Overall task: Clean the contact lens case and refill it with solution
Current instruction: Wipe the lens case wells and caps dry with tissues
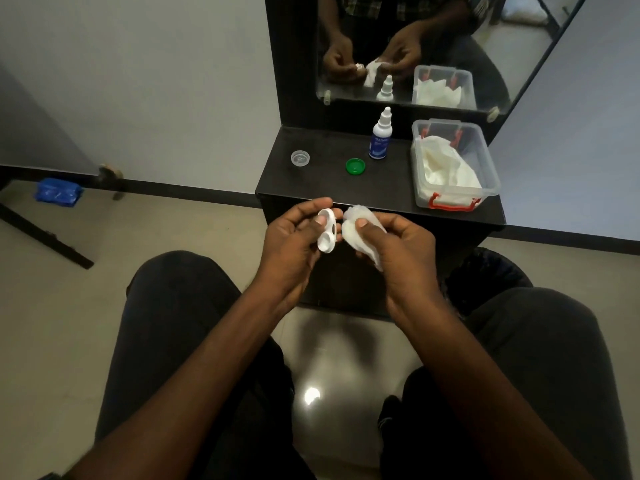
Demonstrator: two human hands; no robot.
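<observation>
I hold the white contact lens case on edge in my left hand, both wells uncapped, thumb on its upper well. My right hand pinches a crumpled white tissue just beside it. On the dark shelf lie the green cap and clear cap, well apart, with the capped solution bottle upright behind the green one.

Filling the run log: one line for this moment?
step: wiping | left hand: holds lens case | right hand: holds tissue | caps: off | solution bottle: on counter
</observation>
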